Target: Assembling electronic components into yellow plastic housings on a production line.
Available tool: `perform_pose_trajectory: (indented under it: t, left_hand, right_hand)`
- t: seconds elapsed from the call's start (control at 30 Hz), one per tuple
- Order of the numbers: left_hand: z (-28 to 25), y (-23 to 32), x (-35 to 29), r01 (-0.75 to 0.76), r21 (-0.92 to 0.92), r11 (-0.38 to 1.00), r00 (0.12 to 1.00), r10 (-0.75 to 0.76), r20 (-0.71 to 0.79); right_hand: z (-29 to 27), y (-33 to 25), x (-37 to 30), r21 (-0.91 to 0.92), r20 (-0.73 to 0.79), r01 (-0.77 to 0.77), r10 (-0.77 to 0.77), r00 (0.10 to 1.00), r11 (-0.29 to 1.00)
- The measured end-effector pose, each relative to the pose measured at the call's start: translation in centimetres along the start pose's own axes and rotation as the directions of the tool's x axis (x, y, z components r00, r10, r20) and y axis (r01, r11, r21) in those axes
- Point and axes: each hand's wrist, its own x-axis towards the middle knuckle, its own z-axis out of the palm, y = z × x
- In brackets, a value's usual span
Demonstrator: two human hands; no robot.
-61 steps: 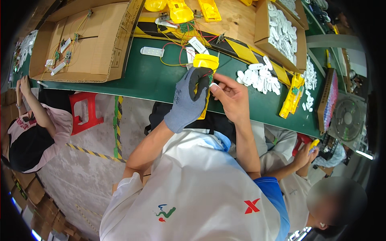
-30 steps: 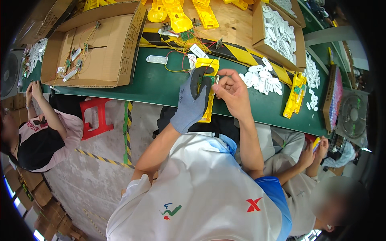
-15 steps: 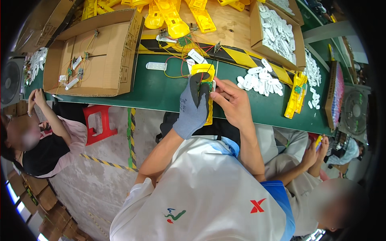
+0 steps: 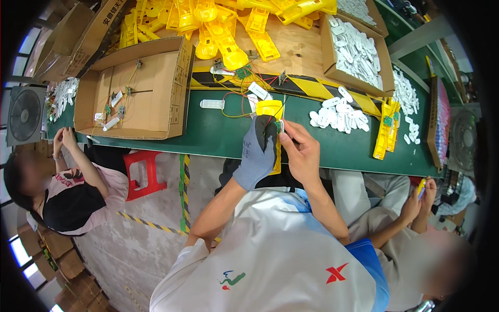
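My left hand (image 4: 258,153), in a grey-blue glove with dark fingertips, grips a long yellow plastic shell (image 4: 269,108) upright over the table's front edge. A small green circuit board (image 4: 278,126) shows at the gloved fingertips, against the shell. My bare right hand (image 4: 302,156) is closed, its thumb and forefinger pinching a small white part at the board's right side; the fingers hide most of that part. Just beyond the shell lie a white oblong piece (image 4: 260,91) and red and yellow wires (image 4: 236,106). A white perforated strip (image 4: 212,104) rests to their left.
An open cardboard box (image 4: 150,122) with wired boards stands left. Yellow shells (image 4: 223,44) are heaped at the back. White oval pieces (image 4: 338,114) lie right, below a carton (image 4: 387,86) of similar pieces. Two yellow shells (image 4: 384,130) lie farther right. People sit on both sides.
The whole view has shifted, so the table and hands appear lower and slightly farther right. Both hands keep nearly the same hold on the shell and the white part.
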Motion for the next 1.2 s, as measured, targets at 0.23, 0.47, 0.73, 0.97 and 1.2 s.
perform_pose_trajectory:
  t: [0.23,0.47,0.73,0.97,1.2]
  left_hand:
    - [-0.4,-0.3,0.0,-0.087,0.0,0.996,0.995,0.087,0.046]
    - [0.1,-0.1,-0.1,-0.121,0.053,0.991,0.993,0.12,0.016]
    - [0.6,0.2,-0.2,-0.066,0.079,0.995,0.998,0.065,0.016]
    - [1.2,0.9,0.5,-0.023,0.018,1.0,1.0,0.023,-0.005]
    - [1.8,2.6,0.0,0.186,-0.294,0.938,0.981,-0.162,0.106]
  right_hand:
    - [0.1,1.3,-0.4,0.066,-0.03,0.078,-0.076,0.997,0.995]
    - [0.1,-0.2,-0.3,-0.286,-0.014,0.304,-0.321,0.947,0.909]
    - [-0.2,0.0,-0.1,-0.281,0.007,0.349,-0.362,0.932,0.894]
    - [-1.2,-1.1,0.1,-0.224,0.111,0.299,-0.28,0.954,0.928]
    - [-3.8,-4.6,0.4,-0.424,0.257,0.296,-0.2,0.946,0.856]
